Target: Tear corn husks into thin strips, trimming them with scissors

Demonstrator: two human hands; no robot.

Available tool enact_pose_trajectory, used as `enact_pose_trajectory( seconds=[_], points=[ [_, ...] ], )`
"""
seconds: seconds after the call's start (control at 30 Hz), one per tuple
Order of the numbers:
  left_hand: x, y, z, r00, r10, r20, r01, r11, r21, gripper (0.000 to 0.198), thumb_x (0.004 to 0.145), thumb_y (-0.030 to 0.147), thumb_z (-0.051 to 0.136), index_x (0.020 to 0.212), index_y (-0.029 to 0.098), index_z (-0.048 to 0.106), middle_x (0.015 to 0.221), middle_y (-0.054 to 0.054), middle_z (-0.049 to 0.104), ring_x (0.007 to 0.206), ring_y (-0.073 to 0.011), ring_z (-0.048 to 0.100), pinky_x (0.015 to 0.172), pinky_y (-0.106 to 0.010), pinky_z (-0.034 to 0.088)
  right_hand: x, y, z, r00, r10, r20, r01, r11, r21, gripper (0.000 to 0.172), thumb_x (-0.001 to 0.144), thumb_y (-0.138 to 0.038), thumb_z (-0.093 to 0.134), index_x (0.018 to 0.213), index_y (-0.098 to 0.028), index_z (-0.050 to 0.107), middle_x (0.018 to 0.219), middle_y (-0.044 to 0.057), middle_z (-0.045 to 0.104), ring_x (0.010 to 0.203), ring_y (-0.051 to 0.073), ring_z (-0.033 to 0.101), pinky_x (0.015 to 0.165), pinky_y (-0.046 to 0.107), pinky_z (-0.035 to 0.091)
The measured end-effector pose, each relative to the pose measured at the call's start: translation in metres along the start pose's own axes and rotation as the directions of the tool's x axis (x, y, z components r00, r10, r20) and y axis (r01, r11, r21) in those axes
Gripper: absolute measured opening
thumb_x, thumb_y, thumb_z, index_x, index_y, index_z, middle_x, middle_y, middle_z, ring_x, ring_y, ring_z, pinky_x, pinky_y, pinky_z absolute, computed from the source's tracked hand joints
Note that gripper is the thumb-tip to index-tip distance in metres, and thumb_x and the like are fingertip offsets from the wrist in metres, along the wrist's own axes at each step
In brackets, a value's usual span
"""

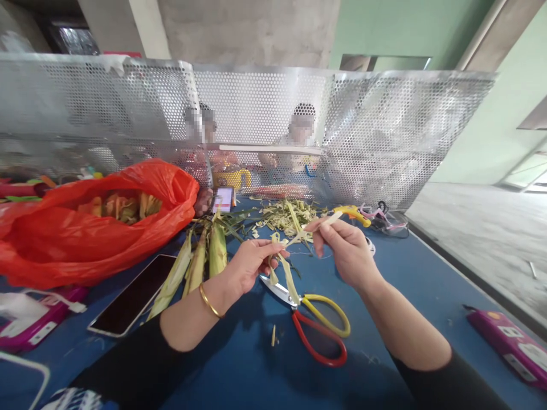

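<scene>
Pale green husk strips (pixel 289 279) hang from my left hand (pixel 252 263), whose thumb and fingers pinch them at the middle. My right hand (pixel 346 250) is closed on a pale strip (pixel 331 220) that stretches across toward the left hand. Below the hands, scissors (pixel 297 304) with one red and one yellow handle lie on the blue table (pixel 239 364), their blades partly under the hanging strips. Left of my left hand lie several long husks (pixel 217 250). Behind the hands is a heap of shredded husk (pixel 294 215).
A red plastic bag (pixel 171 191) with husk pieces fills the left. A dark phone (pixel 134 293) lies before it; a lit phone (pixel 223 199) stands behind. Purple devices (pixel 508 347) flank the table. Two people sit behind a perforated metal screen (pixel 260 102).
</scene>
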State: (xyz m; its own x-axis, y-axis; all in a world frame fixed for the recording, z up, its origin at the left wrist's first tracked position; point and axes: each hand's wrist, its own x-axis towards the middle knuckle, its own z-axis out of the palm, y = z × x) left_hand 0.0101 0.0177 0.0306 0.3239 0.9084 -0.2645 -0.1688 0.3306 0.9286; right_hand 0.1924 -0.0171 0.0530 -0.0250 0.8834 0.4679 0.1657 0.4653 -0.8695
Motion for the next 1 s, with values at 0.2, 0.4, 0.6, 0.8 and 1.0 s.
enact_pose_trajectory(
  seconds=[0.2, 0.4, 0.6, 0.8, 1.0],
  points=[
    [-0.004, 0.000, 0.004, 1.000, 0.001, 0.003, -0.001, 1.000, 0.019, 0.011, 0.070, 0.020, 0.072, 0.065, 0.011, 0.068, 0.070, -0.008, 0.071, 0.043, -0.0043, 0.047, 0.035, -0.016, 0.030, 0.002, 0.001, 0.004, 0.984, -0.100, -0.144, 0.097, 0.995, -0.031, 0.021, 0.088, -0.039, 0.056, 0.086, -0.022, 0.067, 0.089, 0.004, 0.067, 0.087, 0.019, 0.061, 0.083, 0.036, 0.047],
    [-0.005, -0.002, 0.004, 0.998, 0.053, 0.026, -0.055, 0.996, 0.076, 0.016, 0.066, 0.025, 0.077, 0.064, 0.012, 0.068, 0.073, -0.008, 0.072, 0.043, -0.0046, 0.048, 0.035, -0.016, 0.031, -0.002, 0.000, 0.017, 0.994, 0.104, -0.018, -0.105, 0.977, -0.186, 0.025, 0.088, -0.044, 0.053, 0.077, -0.021, 0.050, 0.054, -0.005, 0.052, 0.049, 0.010, 0.047, 0.052, 0.025, 0.041],
    [-0.005, -0.003, 0.005, 0.995, 0.090, 0.032, -0.093, 0.989, 0.119, 0.015, 0.068, 0.025, 0.075, 0.063, 0.013, 0.069, 0.069, -0.006, 0.071, 0.042, -0.0052, 0.048, 0.036, -0.017, 0.033, -0.006, 0.003, 0.021, 0.994, 0.105, 0.028, -0.084, 0.904, -0.419, 0.025, 0.082, -0.037, 0.054, 0.064, -0.021, 0.049, 0.053, -0.005, 0.048, 0.051, 0.009, 0.041, 0.050, 0.024, 0.031],
    [-0.007, -0.003, 0.008, 0.993, 0.120, 0.008, -0.119, 0.979, 0.166, 0.013, 0.071, 0.018, 0.071, 0.059, 0.013, 0.068, 0.059, -0.003, 0.066, 0.040, -0.0062, 0.049, 0.036, -0.018, 0.034, -0.004, 0.005, 0.022, 0.959, 0.267, 0.098, -0.229, 0.930, -0.286, 0.021, 0.073, -0.036, 0.056, 0.061, -0.020, 0.055, 0.051, -0.004, 0.050, 0.048, 0.009, 0.039, 0.049, 0.024, 0.030],
    [-0.009, -0.004, 0.009, 0.989, 0.144, 0.019, -0.145, 0.973, 0.177, 0.012, 0.072, 0.018, 0.069, 0.060, 0.014, 0.068, 0.063, -0.003, 0.068, 0.040, -0.0068, 0.050, 0.035, -0.018, 0.035, -0.002, 0.007, 0.025, 0.930, 0.355, 0.094, -0.336, 0.926, -0.171, 0.020, 0.068, -0.035, 0.060, 0.058, -0.018, 0.058, 0.050, -0.004, 0.054, 0.046, 0.008, 0.040, 0.046, 0.022, 0.030]
  ],
)
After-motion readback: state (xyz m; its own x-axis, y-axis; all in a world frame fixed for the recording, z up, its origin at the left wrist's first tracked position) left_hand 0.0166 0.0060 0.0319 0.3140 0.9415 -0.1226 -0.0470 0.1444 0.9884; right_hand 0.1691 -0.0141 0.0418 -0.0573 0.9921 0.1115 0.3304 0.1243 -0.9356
